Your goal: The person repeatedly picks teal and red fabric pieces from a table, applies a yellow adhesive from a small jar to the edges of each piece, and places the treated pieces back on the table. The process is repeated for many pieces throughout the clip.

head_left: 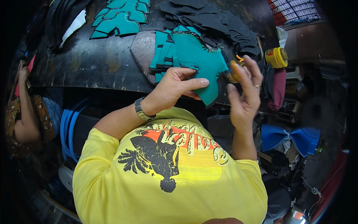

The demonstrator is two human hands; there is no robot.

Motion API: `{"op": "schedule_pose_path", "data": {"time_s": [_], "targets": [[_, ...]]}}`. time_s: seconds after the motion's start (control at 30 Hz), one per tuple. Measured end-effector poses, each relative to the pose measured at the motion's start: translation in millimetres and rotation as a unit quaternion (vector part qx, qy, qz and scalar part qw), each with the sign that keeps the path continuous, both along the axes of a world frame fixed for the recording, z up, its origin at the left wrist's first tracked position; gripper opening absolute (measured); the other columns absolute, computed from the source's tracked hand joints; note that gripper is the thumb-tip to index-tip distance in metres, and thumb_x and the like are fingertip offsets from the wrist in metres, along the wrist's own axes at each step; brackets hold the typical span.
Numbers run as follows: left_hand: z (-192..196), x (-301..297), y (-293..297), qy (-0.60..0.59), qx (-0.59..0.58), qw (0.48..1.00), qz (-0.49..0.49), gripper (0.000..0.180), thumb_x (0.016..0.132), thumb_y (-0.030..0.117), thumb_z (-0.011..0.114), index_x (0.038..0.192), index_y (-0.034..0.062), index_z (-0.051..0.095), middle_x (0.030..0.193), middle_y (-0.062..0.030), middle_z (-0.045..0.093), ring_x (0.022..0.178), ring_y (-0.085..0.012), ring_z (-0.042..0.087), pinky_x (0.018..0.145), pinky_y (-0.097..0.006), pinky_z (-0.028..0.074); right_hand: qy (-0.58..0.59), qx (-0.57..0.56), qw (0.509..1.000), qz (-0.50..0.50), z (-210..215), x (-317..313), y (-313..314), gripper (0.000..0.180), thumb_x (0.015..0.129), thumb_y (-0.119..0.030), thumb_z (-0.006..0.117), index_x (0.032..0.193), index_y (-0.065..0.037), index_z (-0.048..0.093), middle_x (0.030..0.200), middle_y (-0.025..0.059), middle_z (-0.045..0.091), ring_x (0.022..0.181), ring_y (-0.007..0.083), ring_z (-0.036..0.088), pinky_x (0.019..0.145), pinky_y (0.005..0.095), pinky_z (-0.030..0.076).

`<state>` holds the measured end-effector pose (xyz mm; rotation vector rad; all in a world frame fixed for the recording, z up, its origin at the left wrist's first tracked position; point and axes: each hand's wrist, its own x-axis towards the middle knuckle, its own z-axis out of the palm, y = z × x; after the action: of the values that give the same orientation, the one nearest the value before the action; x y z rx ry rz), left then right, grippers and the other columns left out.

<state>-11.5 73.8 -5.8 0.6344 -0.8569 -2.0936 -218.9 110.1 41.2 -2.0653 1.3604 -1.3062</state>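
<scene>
My left hand (179, 85) pinches a cut teal sheet piece (197, 56) with dark edges, thumb on top and fingers beneath. The piece is tilted over the table's near edge. To its right my right hand (247, 89) is raised, fingers apart, with nothing visible in its grip. Some of its fingers are blurred. Just behind those fingers is an amber-coloured container (233, 77), partly hidden. More teal pieces (161, 56) lie stacked under and left of the held one, on a flat brownish slab (143, 50).
The dark worktable (74, 76) carries overlapping teal pieces (121, 18) and a spread of black pieces (209, 18). A yellow tub (276, 57) sits at its right edge, above a maroon cloth (277, 89). Far left, another person's arm (26, 108) shows near blue chair bars (69, 130).
</scene>
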Motion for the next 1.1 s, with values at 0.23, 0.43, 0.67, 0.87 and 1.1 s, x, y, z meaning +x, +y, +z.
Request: {"op": "schedule_pose_path", "data": {"time_s": [0.23, 0.43, 0.67, 0.87, 1.1], "targets": [[-6, -3, 1, 0.078, 0.059, 0.995, -0.009, 0.028, 0.099, 0.011, 0.064, 0.124, -0.0001, 0.063, 0.110, -0.0082, 0.072, 0.091, -0.0147, 0.073, 0.070, -0.029, 0.065, -0.004, 0.010, 1.000, -0.025, -24, 14, 1, 0.065, 0.082, 0.015, 0.059, 0.143, -0.008, 0.055, 0.149, 0.0169, 0.041, 0.135, 0.0308, 0.046, 0.112, 0.0381, 0.037], [-7, -4, 0, 0.102, 0.075, 0.992, -0.028, 0.028, 0.101, 0.015, 0.060, 0.126, 0.0010, 0.061, 0.110, -0.0076, 0.071, 0.093, -0.0142, 0.072, 0.073, -0.029, 0.065, -0.048, 0.022, 0.999, 0.011, -30, 16, 1, 0.069, 0.076, 0.018, 0.055, 0.141, -0.007, 0.058, 0.136, 0.0142, 0.048, 0.123, 0.0269, 0.053, 0.105, 0.0339, 0.041], [-10, 1, -7, 0.169, 0.120, 0.977, -0.053, 0.028, 0.103, 0.017, 0.058, 0.127, 0.0032, 0.059, 0.111, -0.0078, 0.070, 0.095, -0.0148, 0.072, 0.075, -0.029, 0.064, -0.103, 0.071, 0.990, 0.066, -32, 10, -3, 0.060, 0.073, 0.017, 0.055, 0.128, -0.005, 0.067, 0.118, 0.0115, 0.055, 0.108, 0.0230, 0.057, 0.095, 0.0317, 0.045], [-9, -2, -6, 0.194, 0.147, 0.968, -0.052, 0.027, 0.104, 0.017, 0.056, 0.127, 0.0031, 0.056, 0.117, -0.0089, 0.068, 0.100, -0.0158, 0.071, 0.080, -0.030, 0.063, -0.140, 0.055, 0.985, 0.088, -26, 6, 2, 0.052, 0.073, 0.017, 0.061, 0.120, -0.005, 0.071, 0.108, 0.0090, 0.057, 0.097, 0.0196, 0.057, 0.079, 0.0286, 0.048], [-3, -4, -13, 0.159, 0.139, 0.976, -0.046, 0.027, 0.104, 0.019, 0.056, 0.125, 0.0024, 0.057, 0.115, -0.0079, 0.068, 0.099, -0.0156, 0.070, 0.084, -0.031, 0.062, 0.073, -0.098, 0.990, 0.072, -21, 4, 10, 0.046, 0.071, 0.006, 0.074, 0.112, -0.016, 0.077, 0.098, 0.0068, 0.057, 0.086, 0.0208, 0.056, 0.073, 0.0327, 0.045]]}}
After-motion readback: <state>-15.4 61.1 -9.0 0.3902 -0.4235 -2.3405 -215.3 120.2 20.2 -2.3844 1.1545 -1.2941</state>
